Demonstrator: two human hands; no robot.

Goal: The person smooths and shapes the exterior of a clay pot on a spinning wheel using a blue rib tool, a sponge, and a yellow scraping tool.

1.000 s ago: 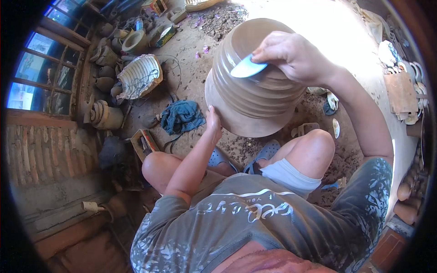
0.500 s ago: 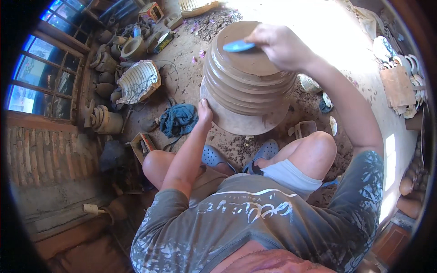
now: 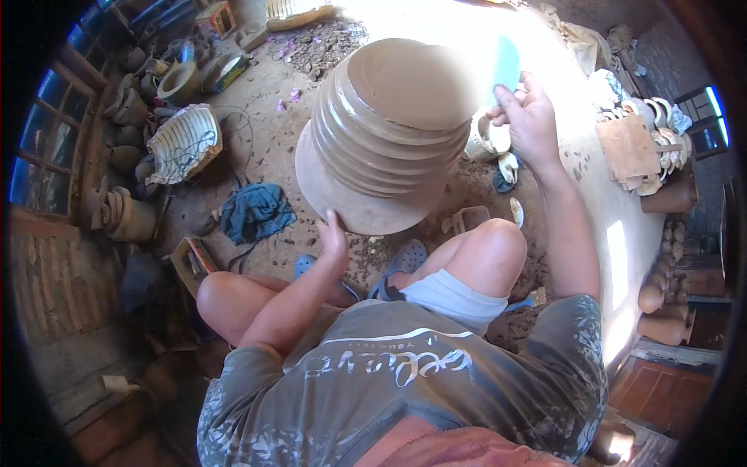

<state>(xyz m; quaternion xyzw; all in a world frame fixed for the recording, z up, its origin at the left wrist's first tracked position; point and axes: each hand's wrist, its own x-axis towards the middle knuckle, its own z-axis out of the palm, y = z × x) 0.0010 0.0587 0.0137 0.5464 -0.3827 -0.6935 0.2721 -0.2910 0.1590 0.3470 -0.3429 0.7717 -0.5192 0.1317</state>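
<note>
A large clay pot (image 3: 389,148) with ridged, wet-looking sides stands on a round turntable (image 3: 323,191) in front of my knees. Its broad flat top is partly washed out by glare. My left hand (image 3: 334,241) lies against the near left edge of the turntable, its fingers stretched out and touching the rim. To the right of the pot, my right hand (image 3: 529,121) is raised, pinching a thin light-blue scraper (image 3: 508,62) with a rounded edge. The scraper is held upright, apart from the clay.
A blue-green cloth (image 3: 255,214) lies left of the turntable. Beyond it sit a ribbed plaster mould (image 3: 185,144) and several clay pots. Right of my knee are a clear plastic tub (image 3: 470,218) and a blue-handled brush (image 3: 529,300). Mould pieces (image 3: 629,152) are stacked farther right.
My right hand has lifted the scraper off the pot's top and swung it right, turning it upright. My left hand has slid toward me along the turntable's rim. The view has shifted rightward.
</note>
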